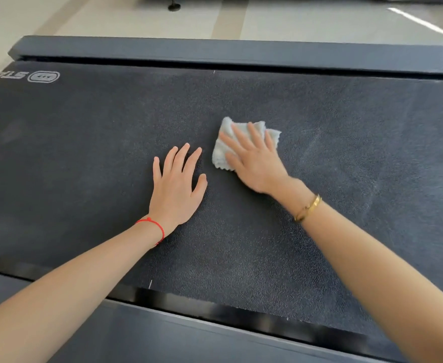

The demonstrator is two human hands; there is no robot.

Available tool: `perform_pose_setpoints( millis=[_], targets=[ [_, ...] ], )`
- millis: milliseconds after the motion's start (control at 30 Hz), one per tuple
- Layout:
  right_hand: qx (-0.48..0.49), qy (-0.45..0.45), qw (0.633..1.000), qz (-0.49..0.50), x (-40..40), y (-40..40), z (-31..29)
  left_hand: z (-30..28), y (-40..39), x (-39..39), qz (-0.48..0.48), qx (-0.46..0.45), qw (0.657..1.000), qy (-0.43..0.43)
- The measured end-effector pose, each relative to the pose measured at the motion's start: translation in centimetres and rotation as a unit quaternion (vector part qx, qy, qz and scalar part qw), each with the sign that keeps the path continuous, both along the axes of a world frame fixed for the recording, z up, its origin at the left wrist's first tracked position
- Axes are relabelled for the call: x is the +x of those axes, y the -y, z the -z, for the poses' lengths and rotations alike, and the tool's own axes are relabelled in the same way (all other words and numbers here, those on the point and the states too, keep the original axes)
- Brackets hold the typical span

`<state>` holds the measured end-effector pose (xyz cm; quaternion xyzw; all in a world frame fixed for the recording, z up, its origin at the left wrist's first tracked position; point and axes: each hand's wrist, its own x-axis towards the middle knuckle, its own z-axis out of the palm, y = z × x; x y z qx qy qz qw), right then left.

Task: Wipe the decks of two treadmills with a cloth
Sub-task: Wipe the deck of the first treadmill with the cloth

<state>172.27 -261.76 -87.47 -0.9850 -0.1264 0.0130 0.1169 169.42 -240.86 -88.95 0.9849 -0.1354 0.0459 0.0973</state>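
Right hand (251, 161) grip spread flat, pressing the pale cloth (224, 150) onto the treadmill deck (346, 205) mid-belt, left hand (175, 184) just beside, splayed bare on belt: deck 1 wipe underway, likely; next stroke needs steady downward pressure toward unwiped belt.

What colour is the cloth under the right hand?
White to very pale blue-grey, a small crumpled terry cloth; the head view is the only one and shows it clearly.

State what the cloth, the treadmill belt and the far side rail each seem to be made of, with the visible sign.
Cloth: pale, soft woven or terry fabric; fuzzy surface, wavy edges.
Treadmill belt: dark rubber or a similar synthetic, matte; fine pebbled grain.
Far side rail: smooth, slightly glossy dark plastic or painted metal; which one cannot be told.
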Motion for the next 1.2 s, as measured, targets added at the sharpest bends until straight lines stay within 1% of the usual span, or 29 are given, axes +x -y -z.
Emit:
perform_pose_setpoints(
  millis=[67, 133, 167, 267, 333, 433, 567, 633, 700, 800, 900, 967, 1067, 1200],
  targets=[
    [0.011, 0.000, 1.000, -0.027, -2.0, 0.0, 0.2, 0.0, 0.0, -0.1, 0.000, 0.001, 1.000, 0.003],
    [-0.001, 0.002, 1.000, -0.020, -1.6, 1.8, 0.1, 0.0, 0.0, -0.1, 0.001, 0.003, 1.000, 0.003],
    [-0.004, 0.002, 1.000, 0.010, -0.9, 3.1, 0.0, 0.0, 0.0, -0.1, 0.002, 0.002, 1.000, 0.002],
    [0.009, -0.019, 0.990, 0.143, 0.2, 6.8, -0.1, 0.0, -0.1, 0.0, 0.005, -0.002, 1.000, -0.003],
    [0.003, -0.023, 0.984, 0.176, -0.1, 6.9, 0.0, 0.0, -0.1, 0.1, 0.008, 0.000, 1.000, -0.001],
    [0.011, -0.026, 0.987, 0.159, -2.0, 3.8, 0.1, 0.2, -0.1, 0.1, 0.010, 0.001, 1.000, 0.002],
    [0.027, -0.006, 0.996, 0.084, -7.4, -0.7, -0.3, 0.2, -0.3, 0.0, 0.013, -0.014, 1.000, 0.000],
    [0.023, -0.008, 0.998, 0.051, -10.0, -1.8, -0.3, 0.0, -0.4, -0.1, 0.018, -0.019, 1.000, -0.005],
    [0.014, -0.016, 0.998, 0.051, -11.6, -1.3, -0.4, -0.1, -0.7, -0.1, 0.027, -0.024, 0.999, -0.014],
    [0.011, -0.022, 0.991, 0.133, -12.7, 0.9, -0.6, -0.4, -1.8, -0.1, 0.062, -0.021, 0.998, -0.025],
    [0.018, -0.029, 0.973, 0.230, -13.0, 1.0, -0.7, -0.5, -3.4, -0.4, 0.096, -0.018, 0.995, -0.032],
    [0.023, -0.032, 0.966, 0.254, -13.1, -0.3, -0.8, -0.6, -4.2, -1.0, 0.104, -0.024, 0.994, -0.036],
    [0.035, -0.039, 0.972, 0.227, -14.3, -3.8, -1.0, -0.5, -5.1, -2.4, 0.116, -0.031, 0.992, -0.032],
    [0.016, -0.044, 0.991, 0.126, -18.6, -9.3, -1.3, -0.5, -6.1, -3.8, 0.124, -0.029, 0.991, -0.028]
  ],
)
